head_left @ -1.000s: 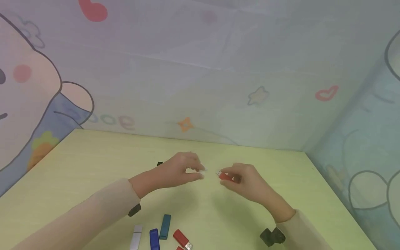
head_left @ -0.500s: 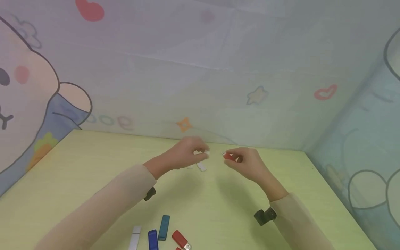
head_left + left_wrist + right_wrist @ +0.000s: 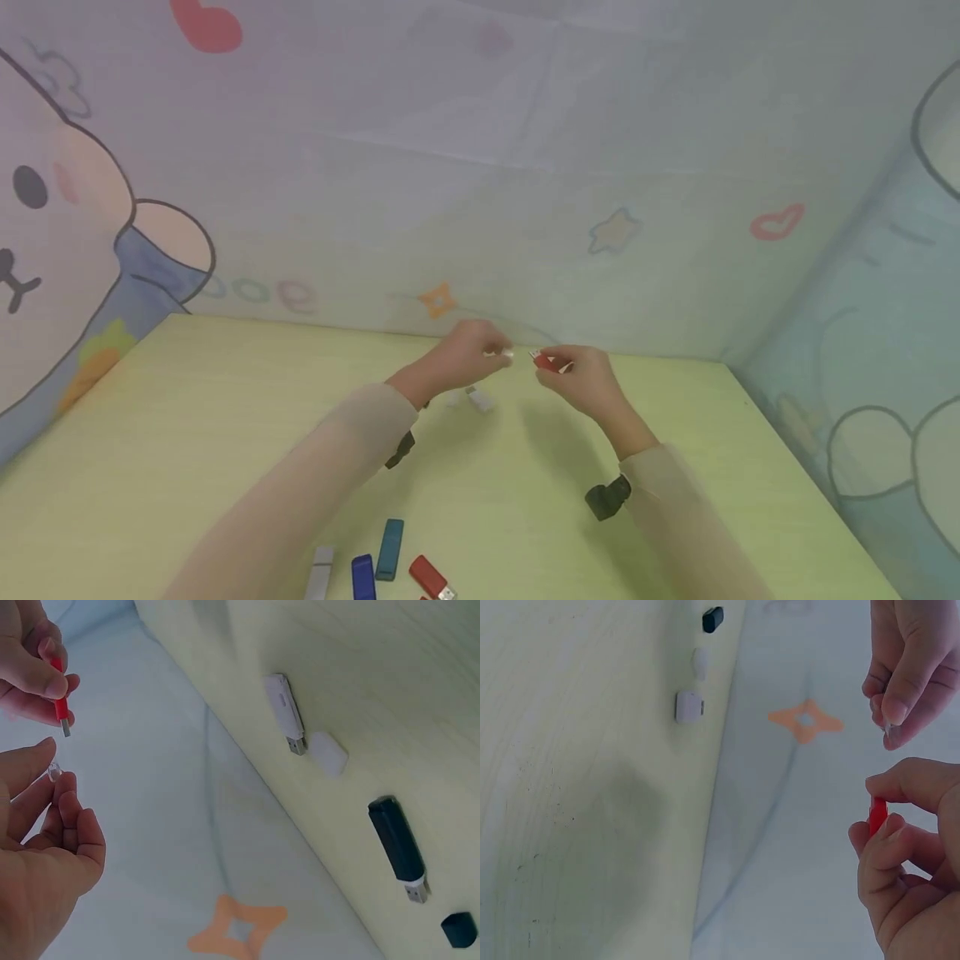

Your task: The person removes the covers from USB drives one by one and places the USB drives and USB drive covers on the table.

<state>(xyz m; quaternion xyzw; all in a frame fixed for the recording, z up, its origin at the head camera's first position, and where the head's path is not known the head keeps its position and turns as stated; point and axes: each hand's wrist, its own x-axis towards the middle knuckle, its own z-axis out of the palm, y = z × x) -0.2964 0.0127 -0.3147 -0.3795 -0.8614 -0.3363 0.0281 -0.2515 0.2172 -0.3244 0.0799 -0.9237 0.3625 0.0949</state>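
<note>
My right hand (image 3: 588, 379) pinches a red USB flash drive (image 3: 60, 701), its bare metal plug pointing at the other hand. Between thumb and fingertips, my left hand (image 3: 465, 354) holds a small clear cap (image 3: 54, 772), mostly covered by the fingers. A narrow gap separates plug and cap, both held up above the far part of the table. Below the left hand lies a white USB flash drive (image 3: 283, 706) with its plug exposed, its white cap (image 3: 328, 754) beside it. A dark USB flash drive (image 3: 396, 838) and its dark cap (image 3: 459, 930) lie farther along.
Near the table's front lie a light grey stick (image 3: 319, 573), a blue stick (image 3: 363, 577), a teal stick (image 3: 390, 550) and another red flash drive (image 3: 430, 575) with its plug bare. A printed cloth backdrop (image 3: 450, 208) rises behind the table (image 3: 247, 392).
Both hands have moved up and away toward the table's back edge, and the gap between them has narrowed. The white flash drive on the table has come into view below the left hand.
</note>
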